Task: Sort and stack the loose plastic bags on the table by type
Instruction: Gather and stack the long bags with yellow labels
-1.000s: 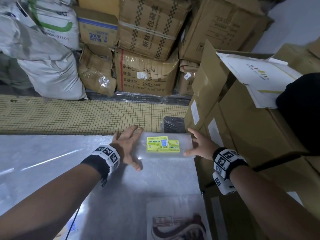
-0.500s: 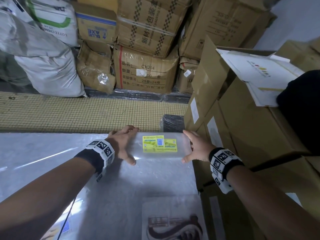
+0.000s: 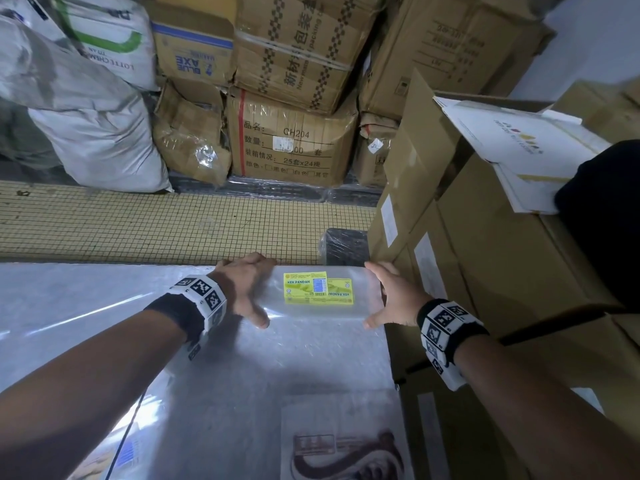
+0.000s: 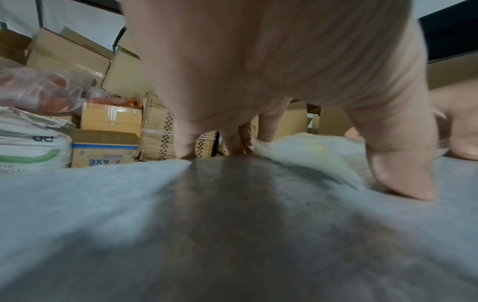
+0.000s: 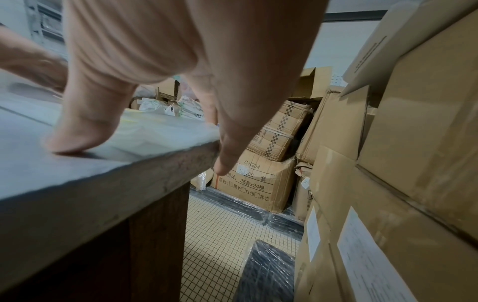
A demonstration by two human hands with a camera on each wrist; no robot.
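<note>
The left hand (image 3: 242, 289) rests with straight fingers against the left short edge of the stack of clear bags (image 3: 322, 292), holding nothing. The stack lies at the bench's (image 3: 104, 323) far right corner, long axis left to right. The right hand (image 3: 391, 299), equally near, brackets its right edge, grip wide.

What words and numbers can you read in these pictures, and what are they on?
"KEK PANDAN": yellow-green label on the clear plastic bag stack.
"CH204", "25套x24提": brown cardboard carton.
"BLUE AXE", upside down: blue-striped cardboard box.
"LOTTE CHEM", upside down: white woven sack.
Barcode digits and white paper sheets: too small.
</note>
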